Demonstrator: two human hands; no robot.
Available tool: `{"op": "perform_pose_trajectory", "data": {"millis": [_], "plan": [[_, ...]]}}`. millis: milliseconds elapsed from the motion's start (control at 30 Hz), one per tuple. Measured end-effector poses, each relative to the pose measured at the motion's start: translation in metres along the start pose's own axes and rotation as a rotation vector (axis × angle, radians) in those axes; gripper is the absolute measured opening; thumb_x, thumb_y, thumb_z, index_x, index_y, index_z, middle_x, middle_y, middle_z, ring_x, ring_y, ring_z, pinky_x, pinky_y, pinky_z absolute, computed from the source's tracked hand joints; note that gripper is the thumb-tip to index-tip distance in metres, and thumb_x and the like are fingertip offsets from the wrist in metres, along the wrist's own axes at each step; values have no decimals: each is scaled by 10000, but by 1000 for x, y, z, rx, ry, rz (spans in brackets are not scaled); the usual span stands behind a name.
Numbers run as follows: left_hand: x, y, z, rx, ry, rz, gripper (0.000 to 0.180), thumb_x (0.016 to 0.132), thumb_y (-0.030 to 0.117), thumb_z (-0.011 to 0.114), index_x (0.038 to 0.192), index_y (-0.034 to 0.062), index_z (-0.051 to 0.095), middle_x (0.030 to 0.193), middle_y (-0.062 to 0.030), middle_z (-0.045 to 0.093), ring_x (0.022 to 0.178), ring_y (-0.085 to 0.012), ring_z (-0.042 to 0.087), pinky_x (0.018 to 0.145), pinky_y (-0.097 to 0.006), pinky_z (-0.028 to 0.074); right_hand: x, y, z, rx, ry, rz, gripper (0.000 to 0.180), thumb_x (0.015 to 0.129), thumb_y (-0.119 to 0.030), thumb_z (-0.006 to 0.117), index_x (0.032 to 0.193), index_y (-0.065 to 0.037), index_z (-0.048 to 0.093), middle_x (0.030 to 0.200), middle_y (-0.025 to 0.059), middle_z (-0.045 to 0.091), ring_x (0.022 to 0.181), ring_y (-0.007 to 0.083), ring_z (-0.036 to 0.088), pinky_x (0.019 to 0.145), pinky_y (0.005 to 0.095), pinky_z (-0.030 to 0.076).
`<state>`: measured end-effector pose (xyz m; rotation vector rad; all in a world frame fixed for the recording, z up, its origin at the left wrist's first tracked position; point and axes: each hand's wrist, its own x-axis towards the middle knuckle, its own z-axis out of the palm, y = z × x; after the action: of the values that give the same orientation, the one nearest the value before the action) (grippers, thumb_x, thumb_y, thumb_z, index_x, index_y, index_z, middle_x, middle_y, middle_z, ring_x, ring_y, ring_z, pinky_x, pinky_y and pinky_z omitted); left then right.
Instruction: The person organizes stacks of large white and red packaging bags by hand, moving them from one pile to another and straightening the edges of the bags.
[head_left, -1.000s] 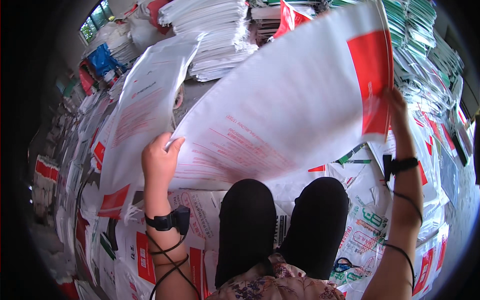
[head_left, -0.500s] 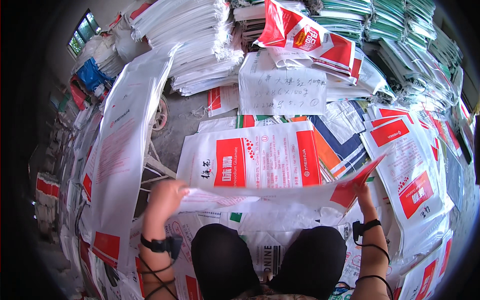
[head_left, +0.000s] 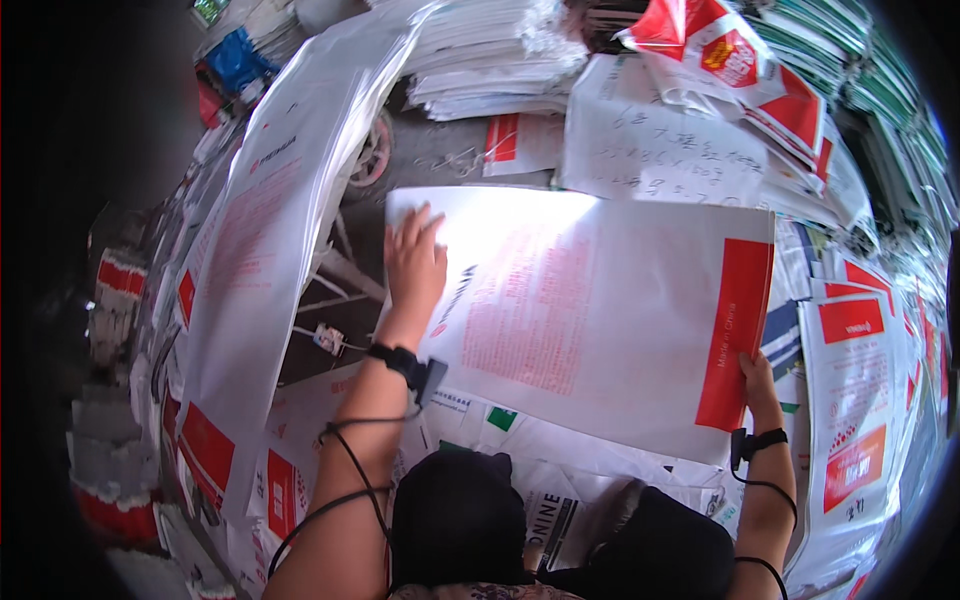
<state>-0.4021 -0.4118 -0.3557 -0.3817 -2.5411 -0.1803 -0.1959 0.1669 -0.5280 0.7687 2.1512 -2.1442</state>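
Head view: the person's left hand [head_left: 415,262] lies fingers spread on a smooth, glossy white rectangular sack [head_left: 645,320]; the right hand [head_left: 760,388] grasps its red-banded edge.

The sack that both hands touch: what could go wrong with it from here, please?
The left hand lies on the sack with fingers spread, not pinching, so that end might slide. The right hand is at the right edge, so uneven pulling could skew the sack. The black box on the left wrist might catch the near edge.
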Motion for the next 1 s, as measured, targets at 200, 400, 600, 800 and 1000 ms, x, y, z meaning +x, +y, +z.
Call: {"op": "perform_pose_trajectory", "data": {"millis": [200, 400, 600, 800, 1000], "plan": [[-223, -60, 54, -394, -270, -488, 455, 820, 93, 711, 1256, 39, 596, 1233, -185, 645, 1162, -371, 601, 1001, -409, 472, 38, 35, -3, -81, -7, 51, 382, 1016, -102, 482, 1387, -14, 482, 1122, 113, 667, 912, 197, 673, 802, 338, 569], [-336, -68, 79, -810, -346, -1230, 299, 868, 126, 688, 1129, -1, 616, 1026, -107, 686, 953, -216, 674, 820, -315, 534, 40, 29, 11, -45, -48, 59, 400, 997, -129, 512, 1374, 3, 492, 1179, 124, 654, 960, 201, 662, 846, 341, 544], [-320, -40, 74, -1344, -712, -1705, 380, 963, 397, 642, 1094, 42, 608, 994, -69, 667, 935, -177, 661, 809, -330, 550, 38, 8, 55, 4, -134, 22, 428, 1000, -166, 519, 1382, 23, 476, 1191, 128, 657, 972, 208, 665, 871, 334, 539], [-320, -26, 81, -1484, -762, -1794, 385, 981, 395, 609, 1146, 47, 598, 1083, -68, 663, 1003, -200, 650, 882, -357, 537, 40, 9, 54, 43, -212, 155, 407, 1018, -259, 539, 1317, 16, 516, 1186, 102, 649, 1010, 193, 655, 878, 343, 546], [-337, -33, 95, -1481, -717, -1782, 347, 994, 369, 588, 1133, 52, 613, 1092, -82, 687, 998, -208, 660, 866, -347, 540, 4, 44, 56, 22, -159, 162, 417, 1034, -278, 510, 1322, 24, 505, 1196, 112, 640, 1055, 194, 642, 906, 323, 520]]}}
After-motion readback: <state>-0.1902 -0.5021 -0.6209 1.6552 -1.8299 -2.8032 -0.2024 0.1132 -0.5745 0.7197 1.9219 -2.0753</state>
